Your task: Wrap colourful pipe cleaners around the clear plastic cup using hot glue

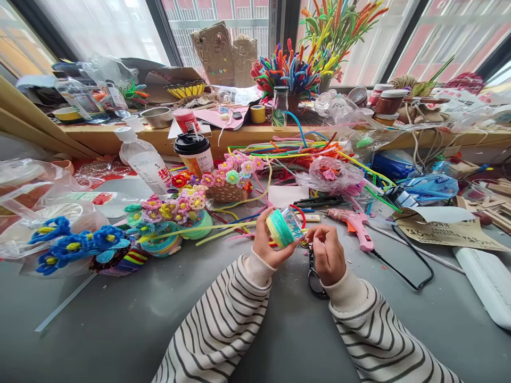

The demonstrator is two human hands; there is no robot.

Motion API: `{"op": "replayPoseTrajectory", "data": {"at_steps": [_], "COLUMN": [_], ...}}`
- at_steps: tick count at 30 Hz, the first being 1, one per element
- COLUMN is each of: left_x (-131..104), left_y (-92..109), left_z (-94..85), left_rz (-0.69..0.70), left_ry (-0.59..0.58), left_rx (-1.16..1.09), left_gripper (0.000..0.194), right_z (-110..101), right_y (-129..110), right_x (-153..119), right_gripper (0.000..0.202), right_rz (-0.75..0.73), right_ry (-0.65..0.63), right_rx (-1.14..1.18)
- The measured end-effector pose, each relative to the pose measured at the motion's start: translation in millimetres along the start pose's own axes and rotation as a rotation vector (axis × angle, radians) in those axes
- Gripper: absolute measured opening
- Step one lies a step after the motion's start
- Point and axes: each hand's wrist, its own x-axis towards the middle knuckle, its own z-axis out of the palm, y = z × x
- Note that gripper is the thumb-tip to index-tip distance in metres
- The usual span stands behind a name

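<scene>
My left hand is wrapped round a small clear jar tilted on its side, its outside partly covered with green and pale yellow fuzzy strands. A yellow-green pipe cleaner stretches leftward from beside the jar. Just right of the jar's clear end, my right hand is closed in a pinch; what lies between its fingertips is too small to make out. Black-handled scissors lie on the grey table below the right hand.
A pink glue gun with a black cord lies right of my hands. Jars with fuzzy flowers stand left, near a lidded cup and bottle. Behind are a black cutter and piled pipe cleaners.
</scene>
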Motion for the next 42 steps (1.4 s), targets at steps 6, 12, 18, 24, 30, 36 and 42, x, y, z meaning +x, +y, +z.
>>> {"op": "replayPoseTrajectory", "data": {"at_steps": [6, 12, 18, 24, 30, 36, 42], "left_x": [-1.4, -0.5, 5.9, 9.2, 8.8, 10.7, 11.6], "left_y": [-8.6, -8.7, -6.7, -3.9, -6.8, -4.4, -6.6], "left_z": [5.9, 4.2, 3.1, 1.4, 1.0, 1.2, 0.5], "left_rz": [0.16, 0.125, -0.163, -0.3, -0.321, -0.299, -0.278], "left_ry": [0.355, 0.373, 0.41, 0.497, 0.535, 0.527, 0.522], "left_rx": [0.334, 0.407, -0.004, -0.085, -0.076, -0.105, -0.121], "left_gripper": [0.076, 0.078, 0.07, 0.063, 0.065, 0.075, 0.077], "right_z": [1.2, 0.7, 0.7, 0.6, 0.6, 1.1, 1.0], "right_y": [4.5, 4.0, 4.1, 6.1, 6.4, 5.2, 5.4], "right_x": [-0.4, -0.9, -0.9, -1.9, -2.4, -3.1, -3.1], "right_gripper": [0.006, 0.005, 0.005, 0.004, 0.004, 0.004, 0.004], "right_rz": [0.047, 0.077, 0.092, 0.1, 0.11, 0.122, 0.123], "right_ry": [0.002, -0.025, -0.028, -0.035, -0.039, -0.043, -0.045], "right_rx": [-0.027, -0.026, -0.007, 0.006, 0.017, 0.03, 0.04]}}
